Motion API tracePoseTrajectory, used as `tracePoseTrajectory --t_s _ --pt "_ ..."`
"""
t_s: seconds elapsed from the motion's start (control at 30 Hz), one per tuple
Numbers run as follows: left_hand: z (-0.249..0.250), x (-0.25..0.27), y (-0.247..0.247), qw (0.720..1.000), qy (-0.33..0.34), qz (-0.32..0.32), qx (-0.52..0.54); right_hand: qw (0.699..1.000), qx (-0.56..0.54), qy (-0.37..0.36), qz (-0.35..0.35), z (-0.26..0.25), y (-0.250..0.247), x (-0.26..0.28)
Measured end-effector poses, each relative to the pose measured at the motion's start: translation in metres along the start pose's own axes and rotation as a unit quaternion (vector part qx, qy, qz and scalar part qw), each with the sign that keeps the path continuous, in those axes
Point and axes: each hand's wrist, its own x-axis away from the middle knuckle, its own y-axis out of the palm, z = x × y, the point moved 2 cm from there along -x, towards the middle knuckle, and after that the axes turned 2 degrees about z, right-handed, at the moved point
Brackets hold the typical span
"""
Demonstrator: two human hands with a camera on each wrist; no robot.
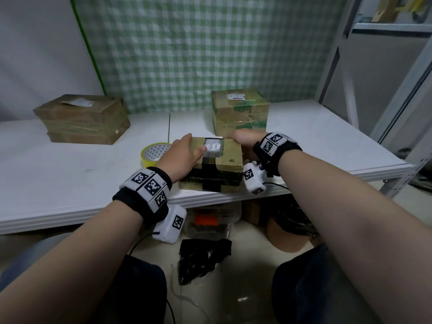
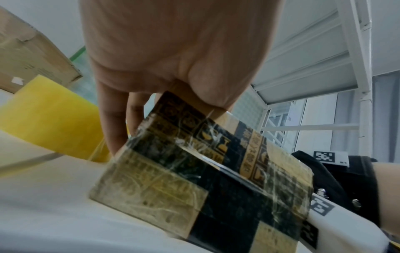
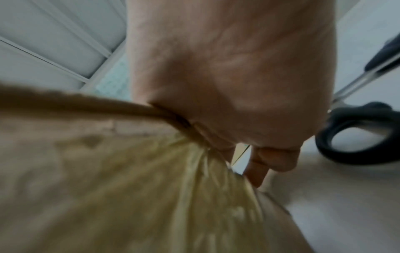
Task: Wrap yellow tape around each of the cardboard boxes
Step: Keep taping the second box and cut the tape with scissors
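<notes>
A small cardboard box with black and gold print and shiny tape over it stands at the front edge of the white table. My left hand grips its left side, thumb lying across the white label on top. My right hand holds its far right corner, fingers curled down behind. The left wrist view shows the box tilted under my left hand. The yellow tape roll lies flat just left of the box, also in the left wrist view. The right wrist view is blurred: right hand on the box.
A flat cardboard box sits at the back left, a taller taped box behind the small one. Black-handled scissors lie right of my right hand. A metal rack stands to the right. A black bag lies under the table.
</notes>
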Motion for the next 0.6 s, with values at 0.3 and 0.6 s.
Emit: tracePoseTrajectory --t_s 0.3,0.6 --pt "0.009 0.010 -0.009 0.995 -0.027 0.049 0.078 0.995 0.038 -0.081 0.039 -0.011 -0.008 0.044" --pt "0.010 0.006 -0.037 0.961 -0.056 0.182 0.199 0.959 0.012 -0.220 0.181 -0.029 -0.012 0.081"
